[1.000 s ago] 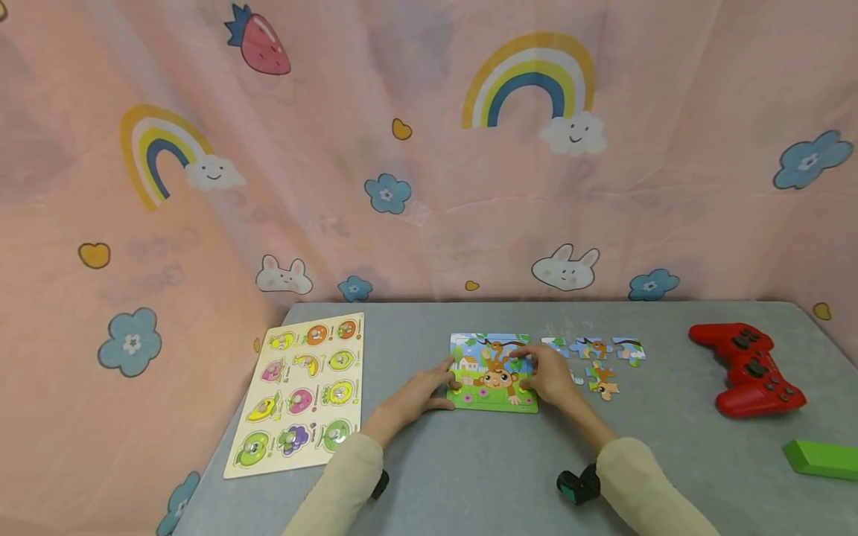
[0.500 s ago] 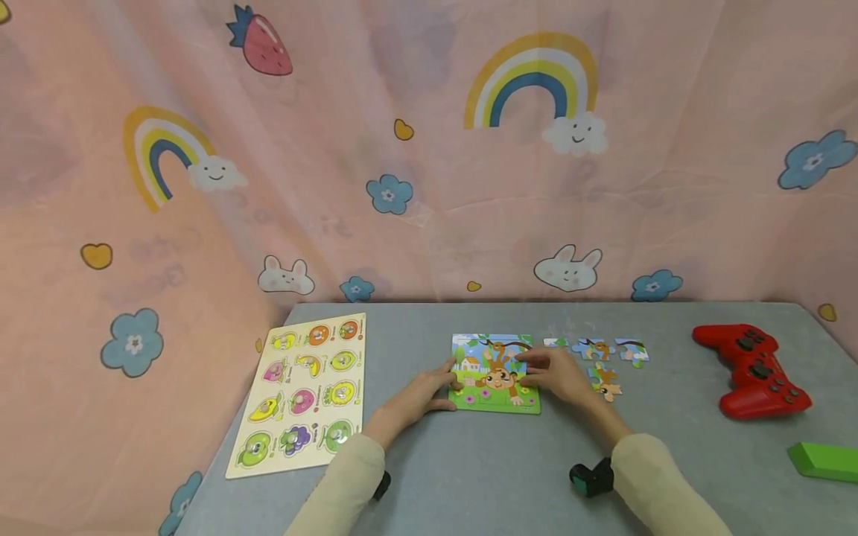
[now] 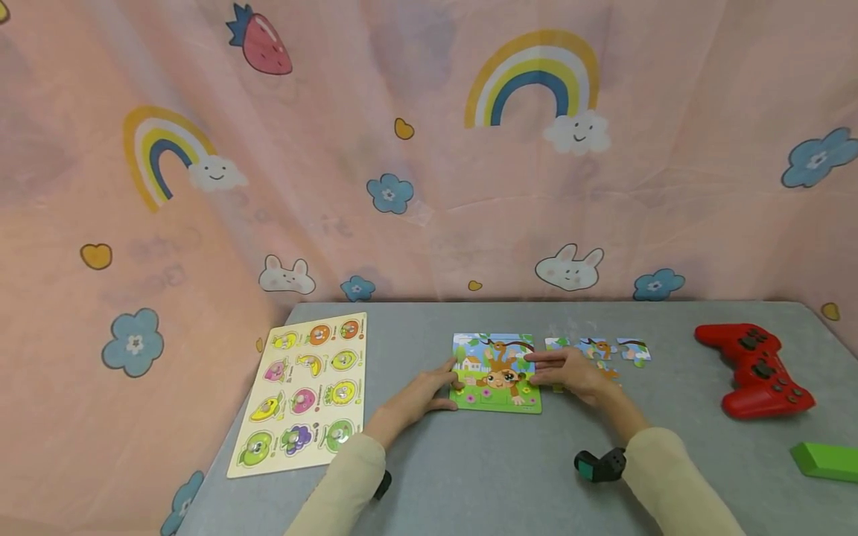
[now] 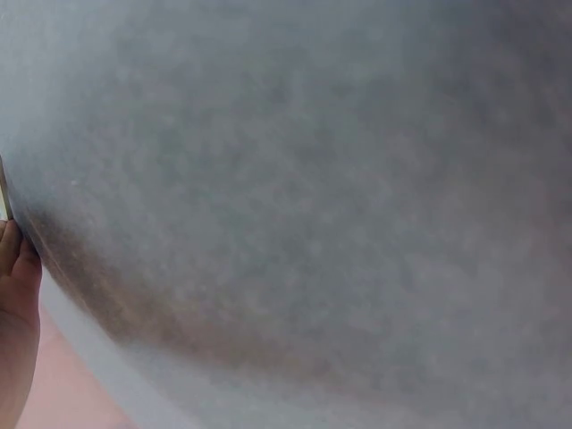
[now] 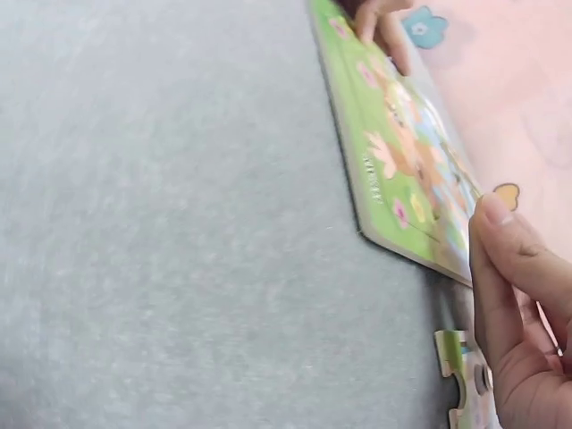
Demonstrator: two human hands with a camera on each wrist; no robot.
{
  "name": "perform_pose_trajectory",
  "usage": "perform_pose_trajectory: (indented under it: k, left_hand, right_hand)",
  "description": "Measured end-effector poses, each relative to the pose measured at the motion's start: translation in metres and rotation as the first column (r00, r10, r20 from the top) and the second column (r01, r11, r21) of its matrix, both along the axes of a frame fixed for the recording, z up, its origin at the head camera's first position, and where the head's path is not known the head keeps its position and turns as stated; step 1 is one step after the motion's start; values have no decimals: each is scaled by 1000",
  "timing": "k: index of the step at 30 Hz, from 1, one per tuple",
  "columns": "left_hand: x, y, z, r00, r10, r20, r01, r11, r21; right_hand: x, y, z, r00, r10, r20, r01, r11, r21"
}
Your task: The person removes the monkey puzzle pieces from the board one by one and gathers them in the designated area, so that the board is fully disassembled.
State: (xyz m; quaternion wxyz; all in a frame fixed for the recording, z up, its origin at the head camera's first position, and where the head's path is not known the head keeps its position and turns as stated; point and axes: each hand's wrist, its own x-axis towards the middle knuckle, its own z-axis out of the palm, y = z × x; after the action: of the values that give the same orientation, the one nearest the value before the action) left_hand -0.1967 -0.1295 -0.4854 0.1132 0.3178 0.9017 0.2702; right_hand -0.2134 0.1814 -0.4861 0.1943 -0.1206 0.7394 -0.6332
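Observation:
A small monkey jigsaw puzzle (image 3: 496,380) lies flat in the middle of the grey table. At its left edge, my left hand (image 3: 424,388) holds it, with bent fingertips on its surface, also visible in the right wrist view. My right hand (image 3: 573,372) is beside the right edge, its fingertips at or very near the board. Thumb and fingers lie close together in the right wrist view, the fingers fairly straight, with nothing visible between them. Loose jigsaw pieces (image 3: 633,348) lie to the right, some partly covered by this hand. The left wrist view mostly shows bare table.
A wooden fruit peg board (image 3: 315,406) lies at the left. On the right are a red game controller (image 3: 757,368) and a green block (image 3: 824,461). Behind the table (image 3: 496,469) hangs a pink patterned curtain (image 3: 322,149).
My right hand has slid rightward off the puzzle's surface to its right edge, its fingers straightening, and now covers more of the loose pieces. My left hand has stayed in place on the board.

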Motion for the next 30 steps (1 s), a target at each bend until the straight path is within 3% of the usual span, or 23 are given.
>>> perform_pose_trajectory:
  k: [9, 18, 30]
  left_hand:
    - [0, 1, 1, 1000, -11, 9, 11, 1000, 10]
    - [-1, 0, 0, 1000, -14, 7, 14, 1000, 4]
    - [1, 0, 3, 1000, -19, -2, 19, 1000, 20]
  right_hand:
    - [-1, 9, 4, 991, -26, 128, 28, 1000, -13]
    - [1, 25, 6, 989, 38, 143, -29, 997, -69]
    - [13, 66, 1, 991, 65, 114, -64, 998, -16]
